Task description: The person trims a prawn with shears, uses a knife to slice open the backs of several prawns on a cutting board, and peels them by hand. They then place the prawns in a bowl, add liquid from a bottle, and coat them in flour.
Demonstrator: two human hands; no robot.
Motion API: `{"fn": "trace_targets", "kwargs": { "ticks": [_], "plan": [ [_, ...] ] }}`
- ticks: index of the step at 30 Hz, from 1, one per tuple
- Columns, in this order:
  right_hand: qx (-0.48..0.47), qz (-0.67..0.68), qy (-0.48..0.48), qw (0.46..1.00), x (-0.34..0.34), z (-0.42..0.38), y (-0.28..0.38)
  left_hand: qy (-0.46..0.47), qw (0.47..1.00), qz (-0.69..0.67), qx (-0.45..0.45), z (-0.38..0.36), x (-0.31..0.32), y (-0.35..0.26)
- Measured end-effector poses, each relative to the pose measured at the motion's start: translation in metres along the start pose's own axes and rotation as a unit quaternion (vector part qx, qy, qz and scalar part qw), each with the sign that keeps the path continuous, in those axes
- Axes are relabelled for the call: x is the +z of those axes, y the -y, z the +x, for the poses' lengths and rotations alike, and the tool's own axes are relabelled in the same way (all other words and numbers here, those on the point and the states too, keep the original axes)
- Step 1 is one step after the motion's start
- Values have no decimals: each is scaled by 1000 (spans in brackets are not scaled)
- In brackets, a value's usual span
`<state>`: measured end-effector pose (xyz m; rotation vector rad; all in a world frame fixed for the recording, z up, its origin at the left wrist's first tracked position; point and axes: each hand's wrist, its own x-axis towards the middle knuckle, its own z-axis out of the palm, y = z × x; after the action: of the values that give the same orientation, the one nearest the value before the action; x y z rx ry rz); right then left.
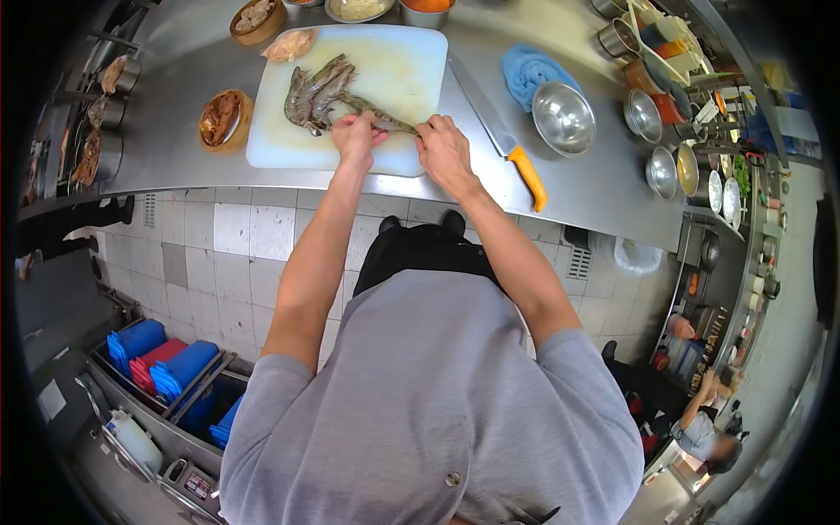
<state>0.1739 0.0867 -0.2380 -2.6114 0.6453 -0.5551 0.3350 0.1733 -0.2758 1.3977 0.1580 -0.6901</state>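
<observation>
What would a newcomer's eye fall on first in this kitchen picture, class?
First, the left hand and right hand gripping one prawn at the near edge of the white board. Next, the pile of prawns further back on the board. Then the knife with an orange handle, lying on the steel counter right of the board, beside a blue cloth and a steel bowl.

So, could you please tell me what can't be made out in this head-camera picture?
- Shrimp: both ends hidden under the left hand and right hand.
- Bowls at the top: cut off by the frame edge.
- Containers at far right: too small and distorted to identify.
- Knife blade: its edge is indistinct against the steel counter.
</observation>
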Motion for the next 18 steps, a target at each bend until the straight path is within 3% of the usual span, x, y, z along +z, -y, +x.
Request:
{"fn": "trace_targets", "kwargs": {
  "ticks": [6, 12, 18],
  "plan": [
    [-18, -24, 9, 1000, 4, -1, -9, -10, 1000, -10, 2, -2, 2, 0],
    [34, 85, 70, 993, -12, -13, -15, -17, 1000, -11, 10, -1, 3, 2],
    [109, 187, 17, 976, -50, -33, -23, -13, 1000, -25, 8, 1, 1, 2]
  ]
}}
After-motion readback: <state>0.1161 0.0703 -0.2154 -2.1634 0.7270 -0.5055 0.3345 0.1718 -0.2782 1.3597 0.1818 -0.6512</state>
